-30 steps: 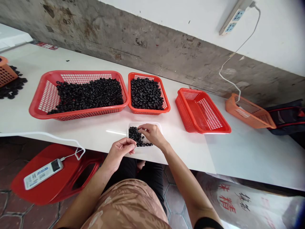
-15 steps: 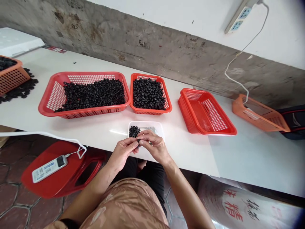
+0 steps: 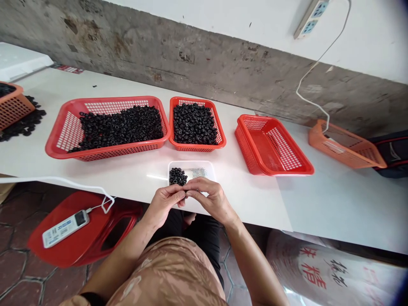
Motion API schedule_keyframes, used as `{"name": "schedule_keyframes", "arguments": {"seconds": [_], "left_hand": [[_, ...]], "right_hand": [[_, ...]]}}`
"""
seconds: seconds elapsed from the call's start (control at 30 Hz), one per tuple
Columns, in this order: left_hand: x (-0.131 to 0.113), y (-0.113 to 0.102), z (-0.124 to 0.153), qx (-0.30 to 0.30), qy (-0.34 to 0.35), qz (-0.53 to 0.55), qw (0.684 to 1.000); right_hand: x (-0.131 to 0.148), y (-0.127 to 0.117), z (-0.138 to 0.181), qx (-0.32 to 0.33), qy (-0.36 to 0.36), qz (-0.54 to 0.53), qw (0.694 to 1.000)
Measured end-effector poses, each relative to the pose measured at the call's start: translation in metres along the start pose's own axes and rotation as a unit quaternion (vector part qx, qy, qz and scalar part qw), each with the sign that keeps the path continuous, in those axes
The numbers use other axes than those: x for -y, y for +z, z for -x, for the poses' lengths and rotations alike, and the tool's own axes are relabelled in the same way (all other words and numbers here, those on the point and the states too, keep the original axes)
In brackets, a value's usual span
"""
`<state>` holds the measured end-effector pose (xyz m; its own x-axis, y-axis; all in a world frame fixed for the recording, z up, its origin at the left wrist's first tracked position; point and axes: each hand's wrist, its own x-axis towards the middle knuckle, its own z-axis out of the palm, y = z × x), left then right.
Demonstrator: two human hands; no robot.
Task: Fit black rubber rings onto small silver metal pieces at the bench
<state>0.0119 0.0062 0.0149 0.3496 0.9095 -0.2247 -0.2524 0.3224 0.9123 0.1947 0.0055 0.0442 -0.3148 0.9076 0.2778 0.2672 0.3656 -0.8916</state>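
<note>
My left hand (image 3: pixel 164 204) and my right hand (image 3: pixel 208 199) meet fingertip to fingertip at the table's near edge, both pinched around a small part too tiny to name. Just beyond them lies a shallow white tray (image 3: pixel 208 166) holding a heap of small black rings (image 3: pixel 177 176) and a few shiny metal bits (image 3: pixel 199 172). Further back stand a large red basket (image 3: pixel 66 127) and a smaller red basket (image 3: pixel 219 142), both filled with black rings.
An empty red basket (image 3: pixel 274 146) sits right of centre, an orange one (image 3: pixel 346 146) beyond it. At far left an orange basket (image 3: pixel 12 106) stands by loose black parts. A red stool (image 3: pixel 79 246) with a power strip (image 3: pixel 65 223) stands below left. A printed sack (image 3: pixel 318 272) lies on the floor.
My right hand left the white tray's black rings and drew back to meet my left hand at the table edge. The view shifted slightly.
</note>
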Motion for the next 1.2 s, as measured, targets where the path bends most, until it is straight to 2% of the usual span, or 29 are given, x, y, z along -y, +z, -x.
{"name": "schedule_keyframes", "arguments": {"seconds": [0.13,0.23,0.3,0.4,0.53,0.7,0.83,1.03,1.2], "left_hand": [[0.001,0.002,0.0,-0.009,0.036,-0.049,0.998],[0.005,0.003,-0.001,-0.023,0.058,-0.074,0.995],[0.008,0.002,-0.001,-0.028,0.064,-0.07,0.995],[0.009,-0.001,-0.002,-0.026,0.069,-0.044,0.996],[0.007,-0.003,0.0,-0.017,0.07,-0.031,0.997],[0.008,-0.002,0.001,-0.051,0.067,0.007,0.996],[0.011,-0.004,0.003,-0.059,0.1,-0.061,0.991],[0.01,-0.005,0.007,-0.071,0.159,-0.207,0.963],[0.01,0.002,0.007,-0.092,0.162,-0.194,0.963]], "right_hand": [[0.01,-0.005,0.004,0.032,-0.023,0.139,0.989],[0.016,-0.004,0.009,0.039,-0.046,0.27,0.961],[0.018,-0.002,0.011,0.038,-0.05,0.317,0.946],[0.019,0.001,0.011,0.006,-0.035,0.314,0.949],[0.02,0.004,0.01,-0.037,0.018,0.232,0.972],[0.023,0.009,0.008,-0.037,0.06,0.206,0.976],[0.024,0.01,0.008,-0.008,0.05,0.262,0.964],[0.025,0.013,0.008,0.019,0.028,0.344,0.938],[0.025,0.013,0.007,0.026,0.031,0.339,0.94]]}}
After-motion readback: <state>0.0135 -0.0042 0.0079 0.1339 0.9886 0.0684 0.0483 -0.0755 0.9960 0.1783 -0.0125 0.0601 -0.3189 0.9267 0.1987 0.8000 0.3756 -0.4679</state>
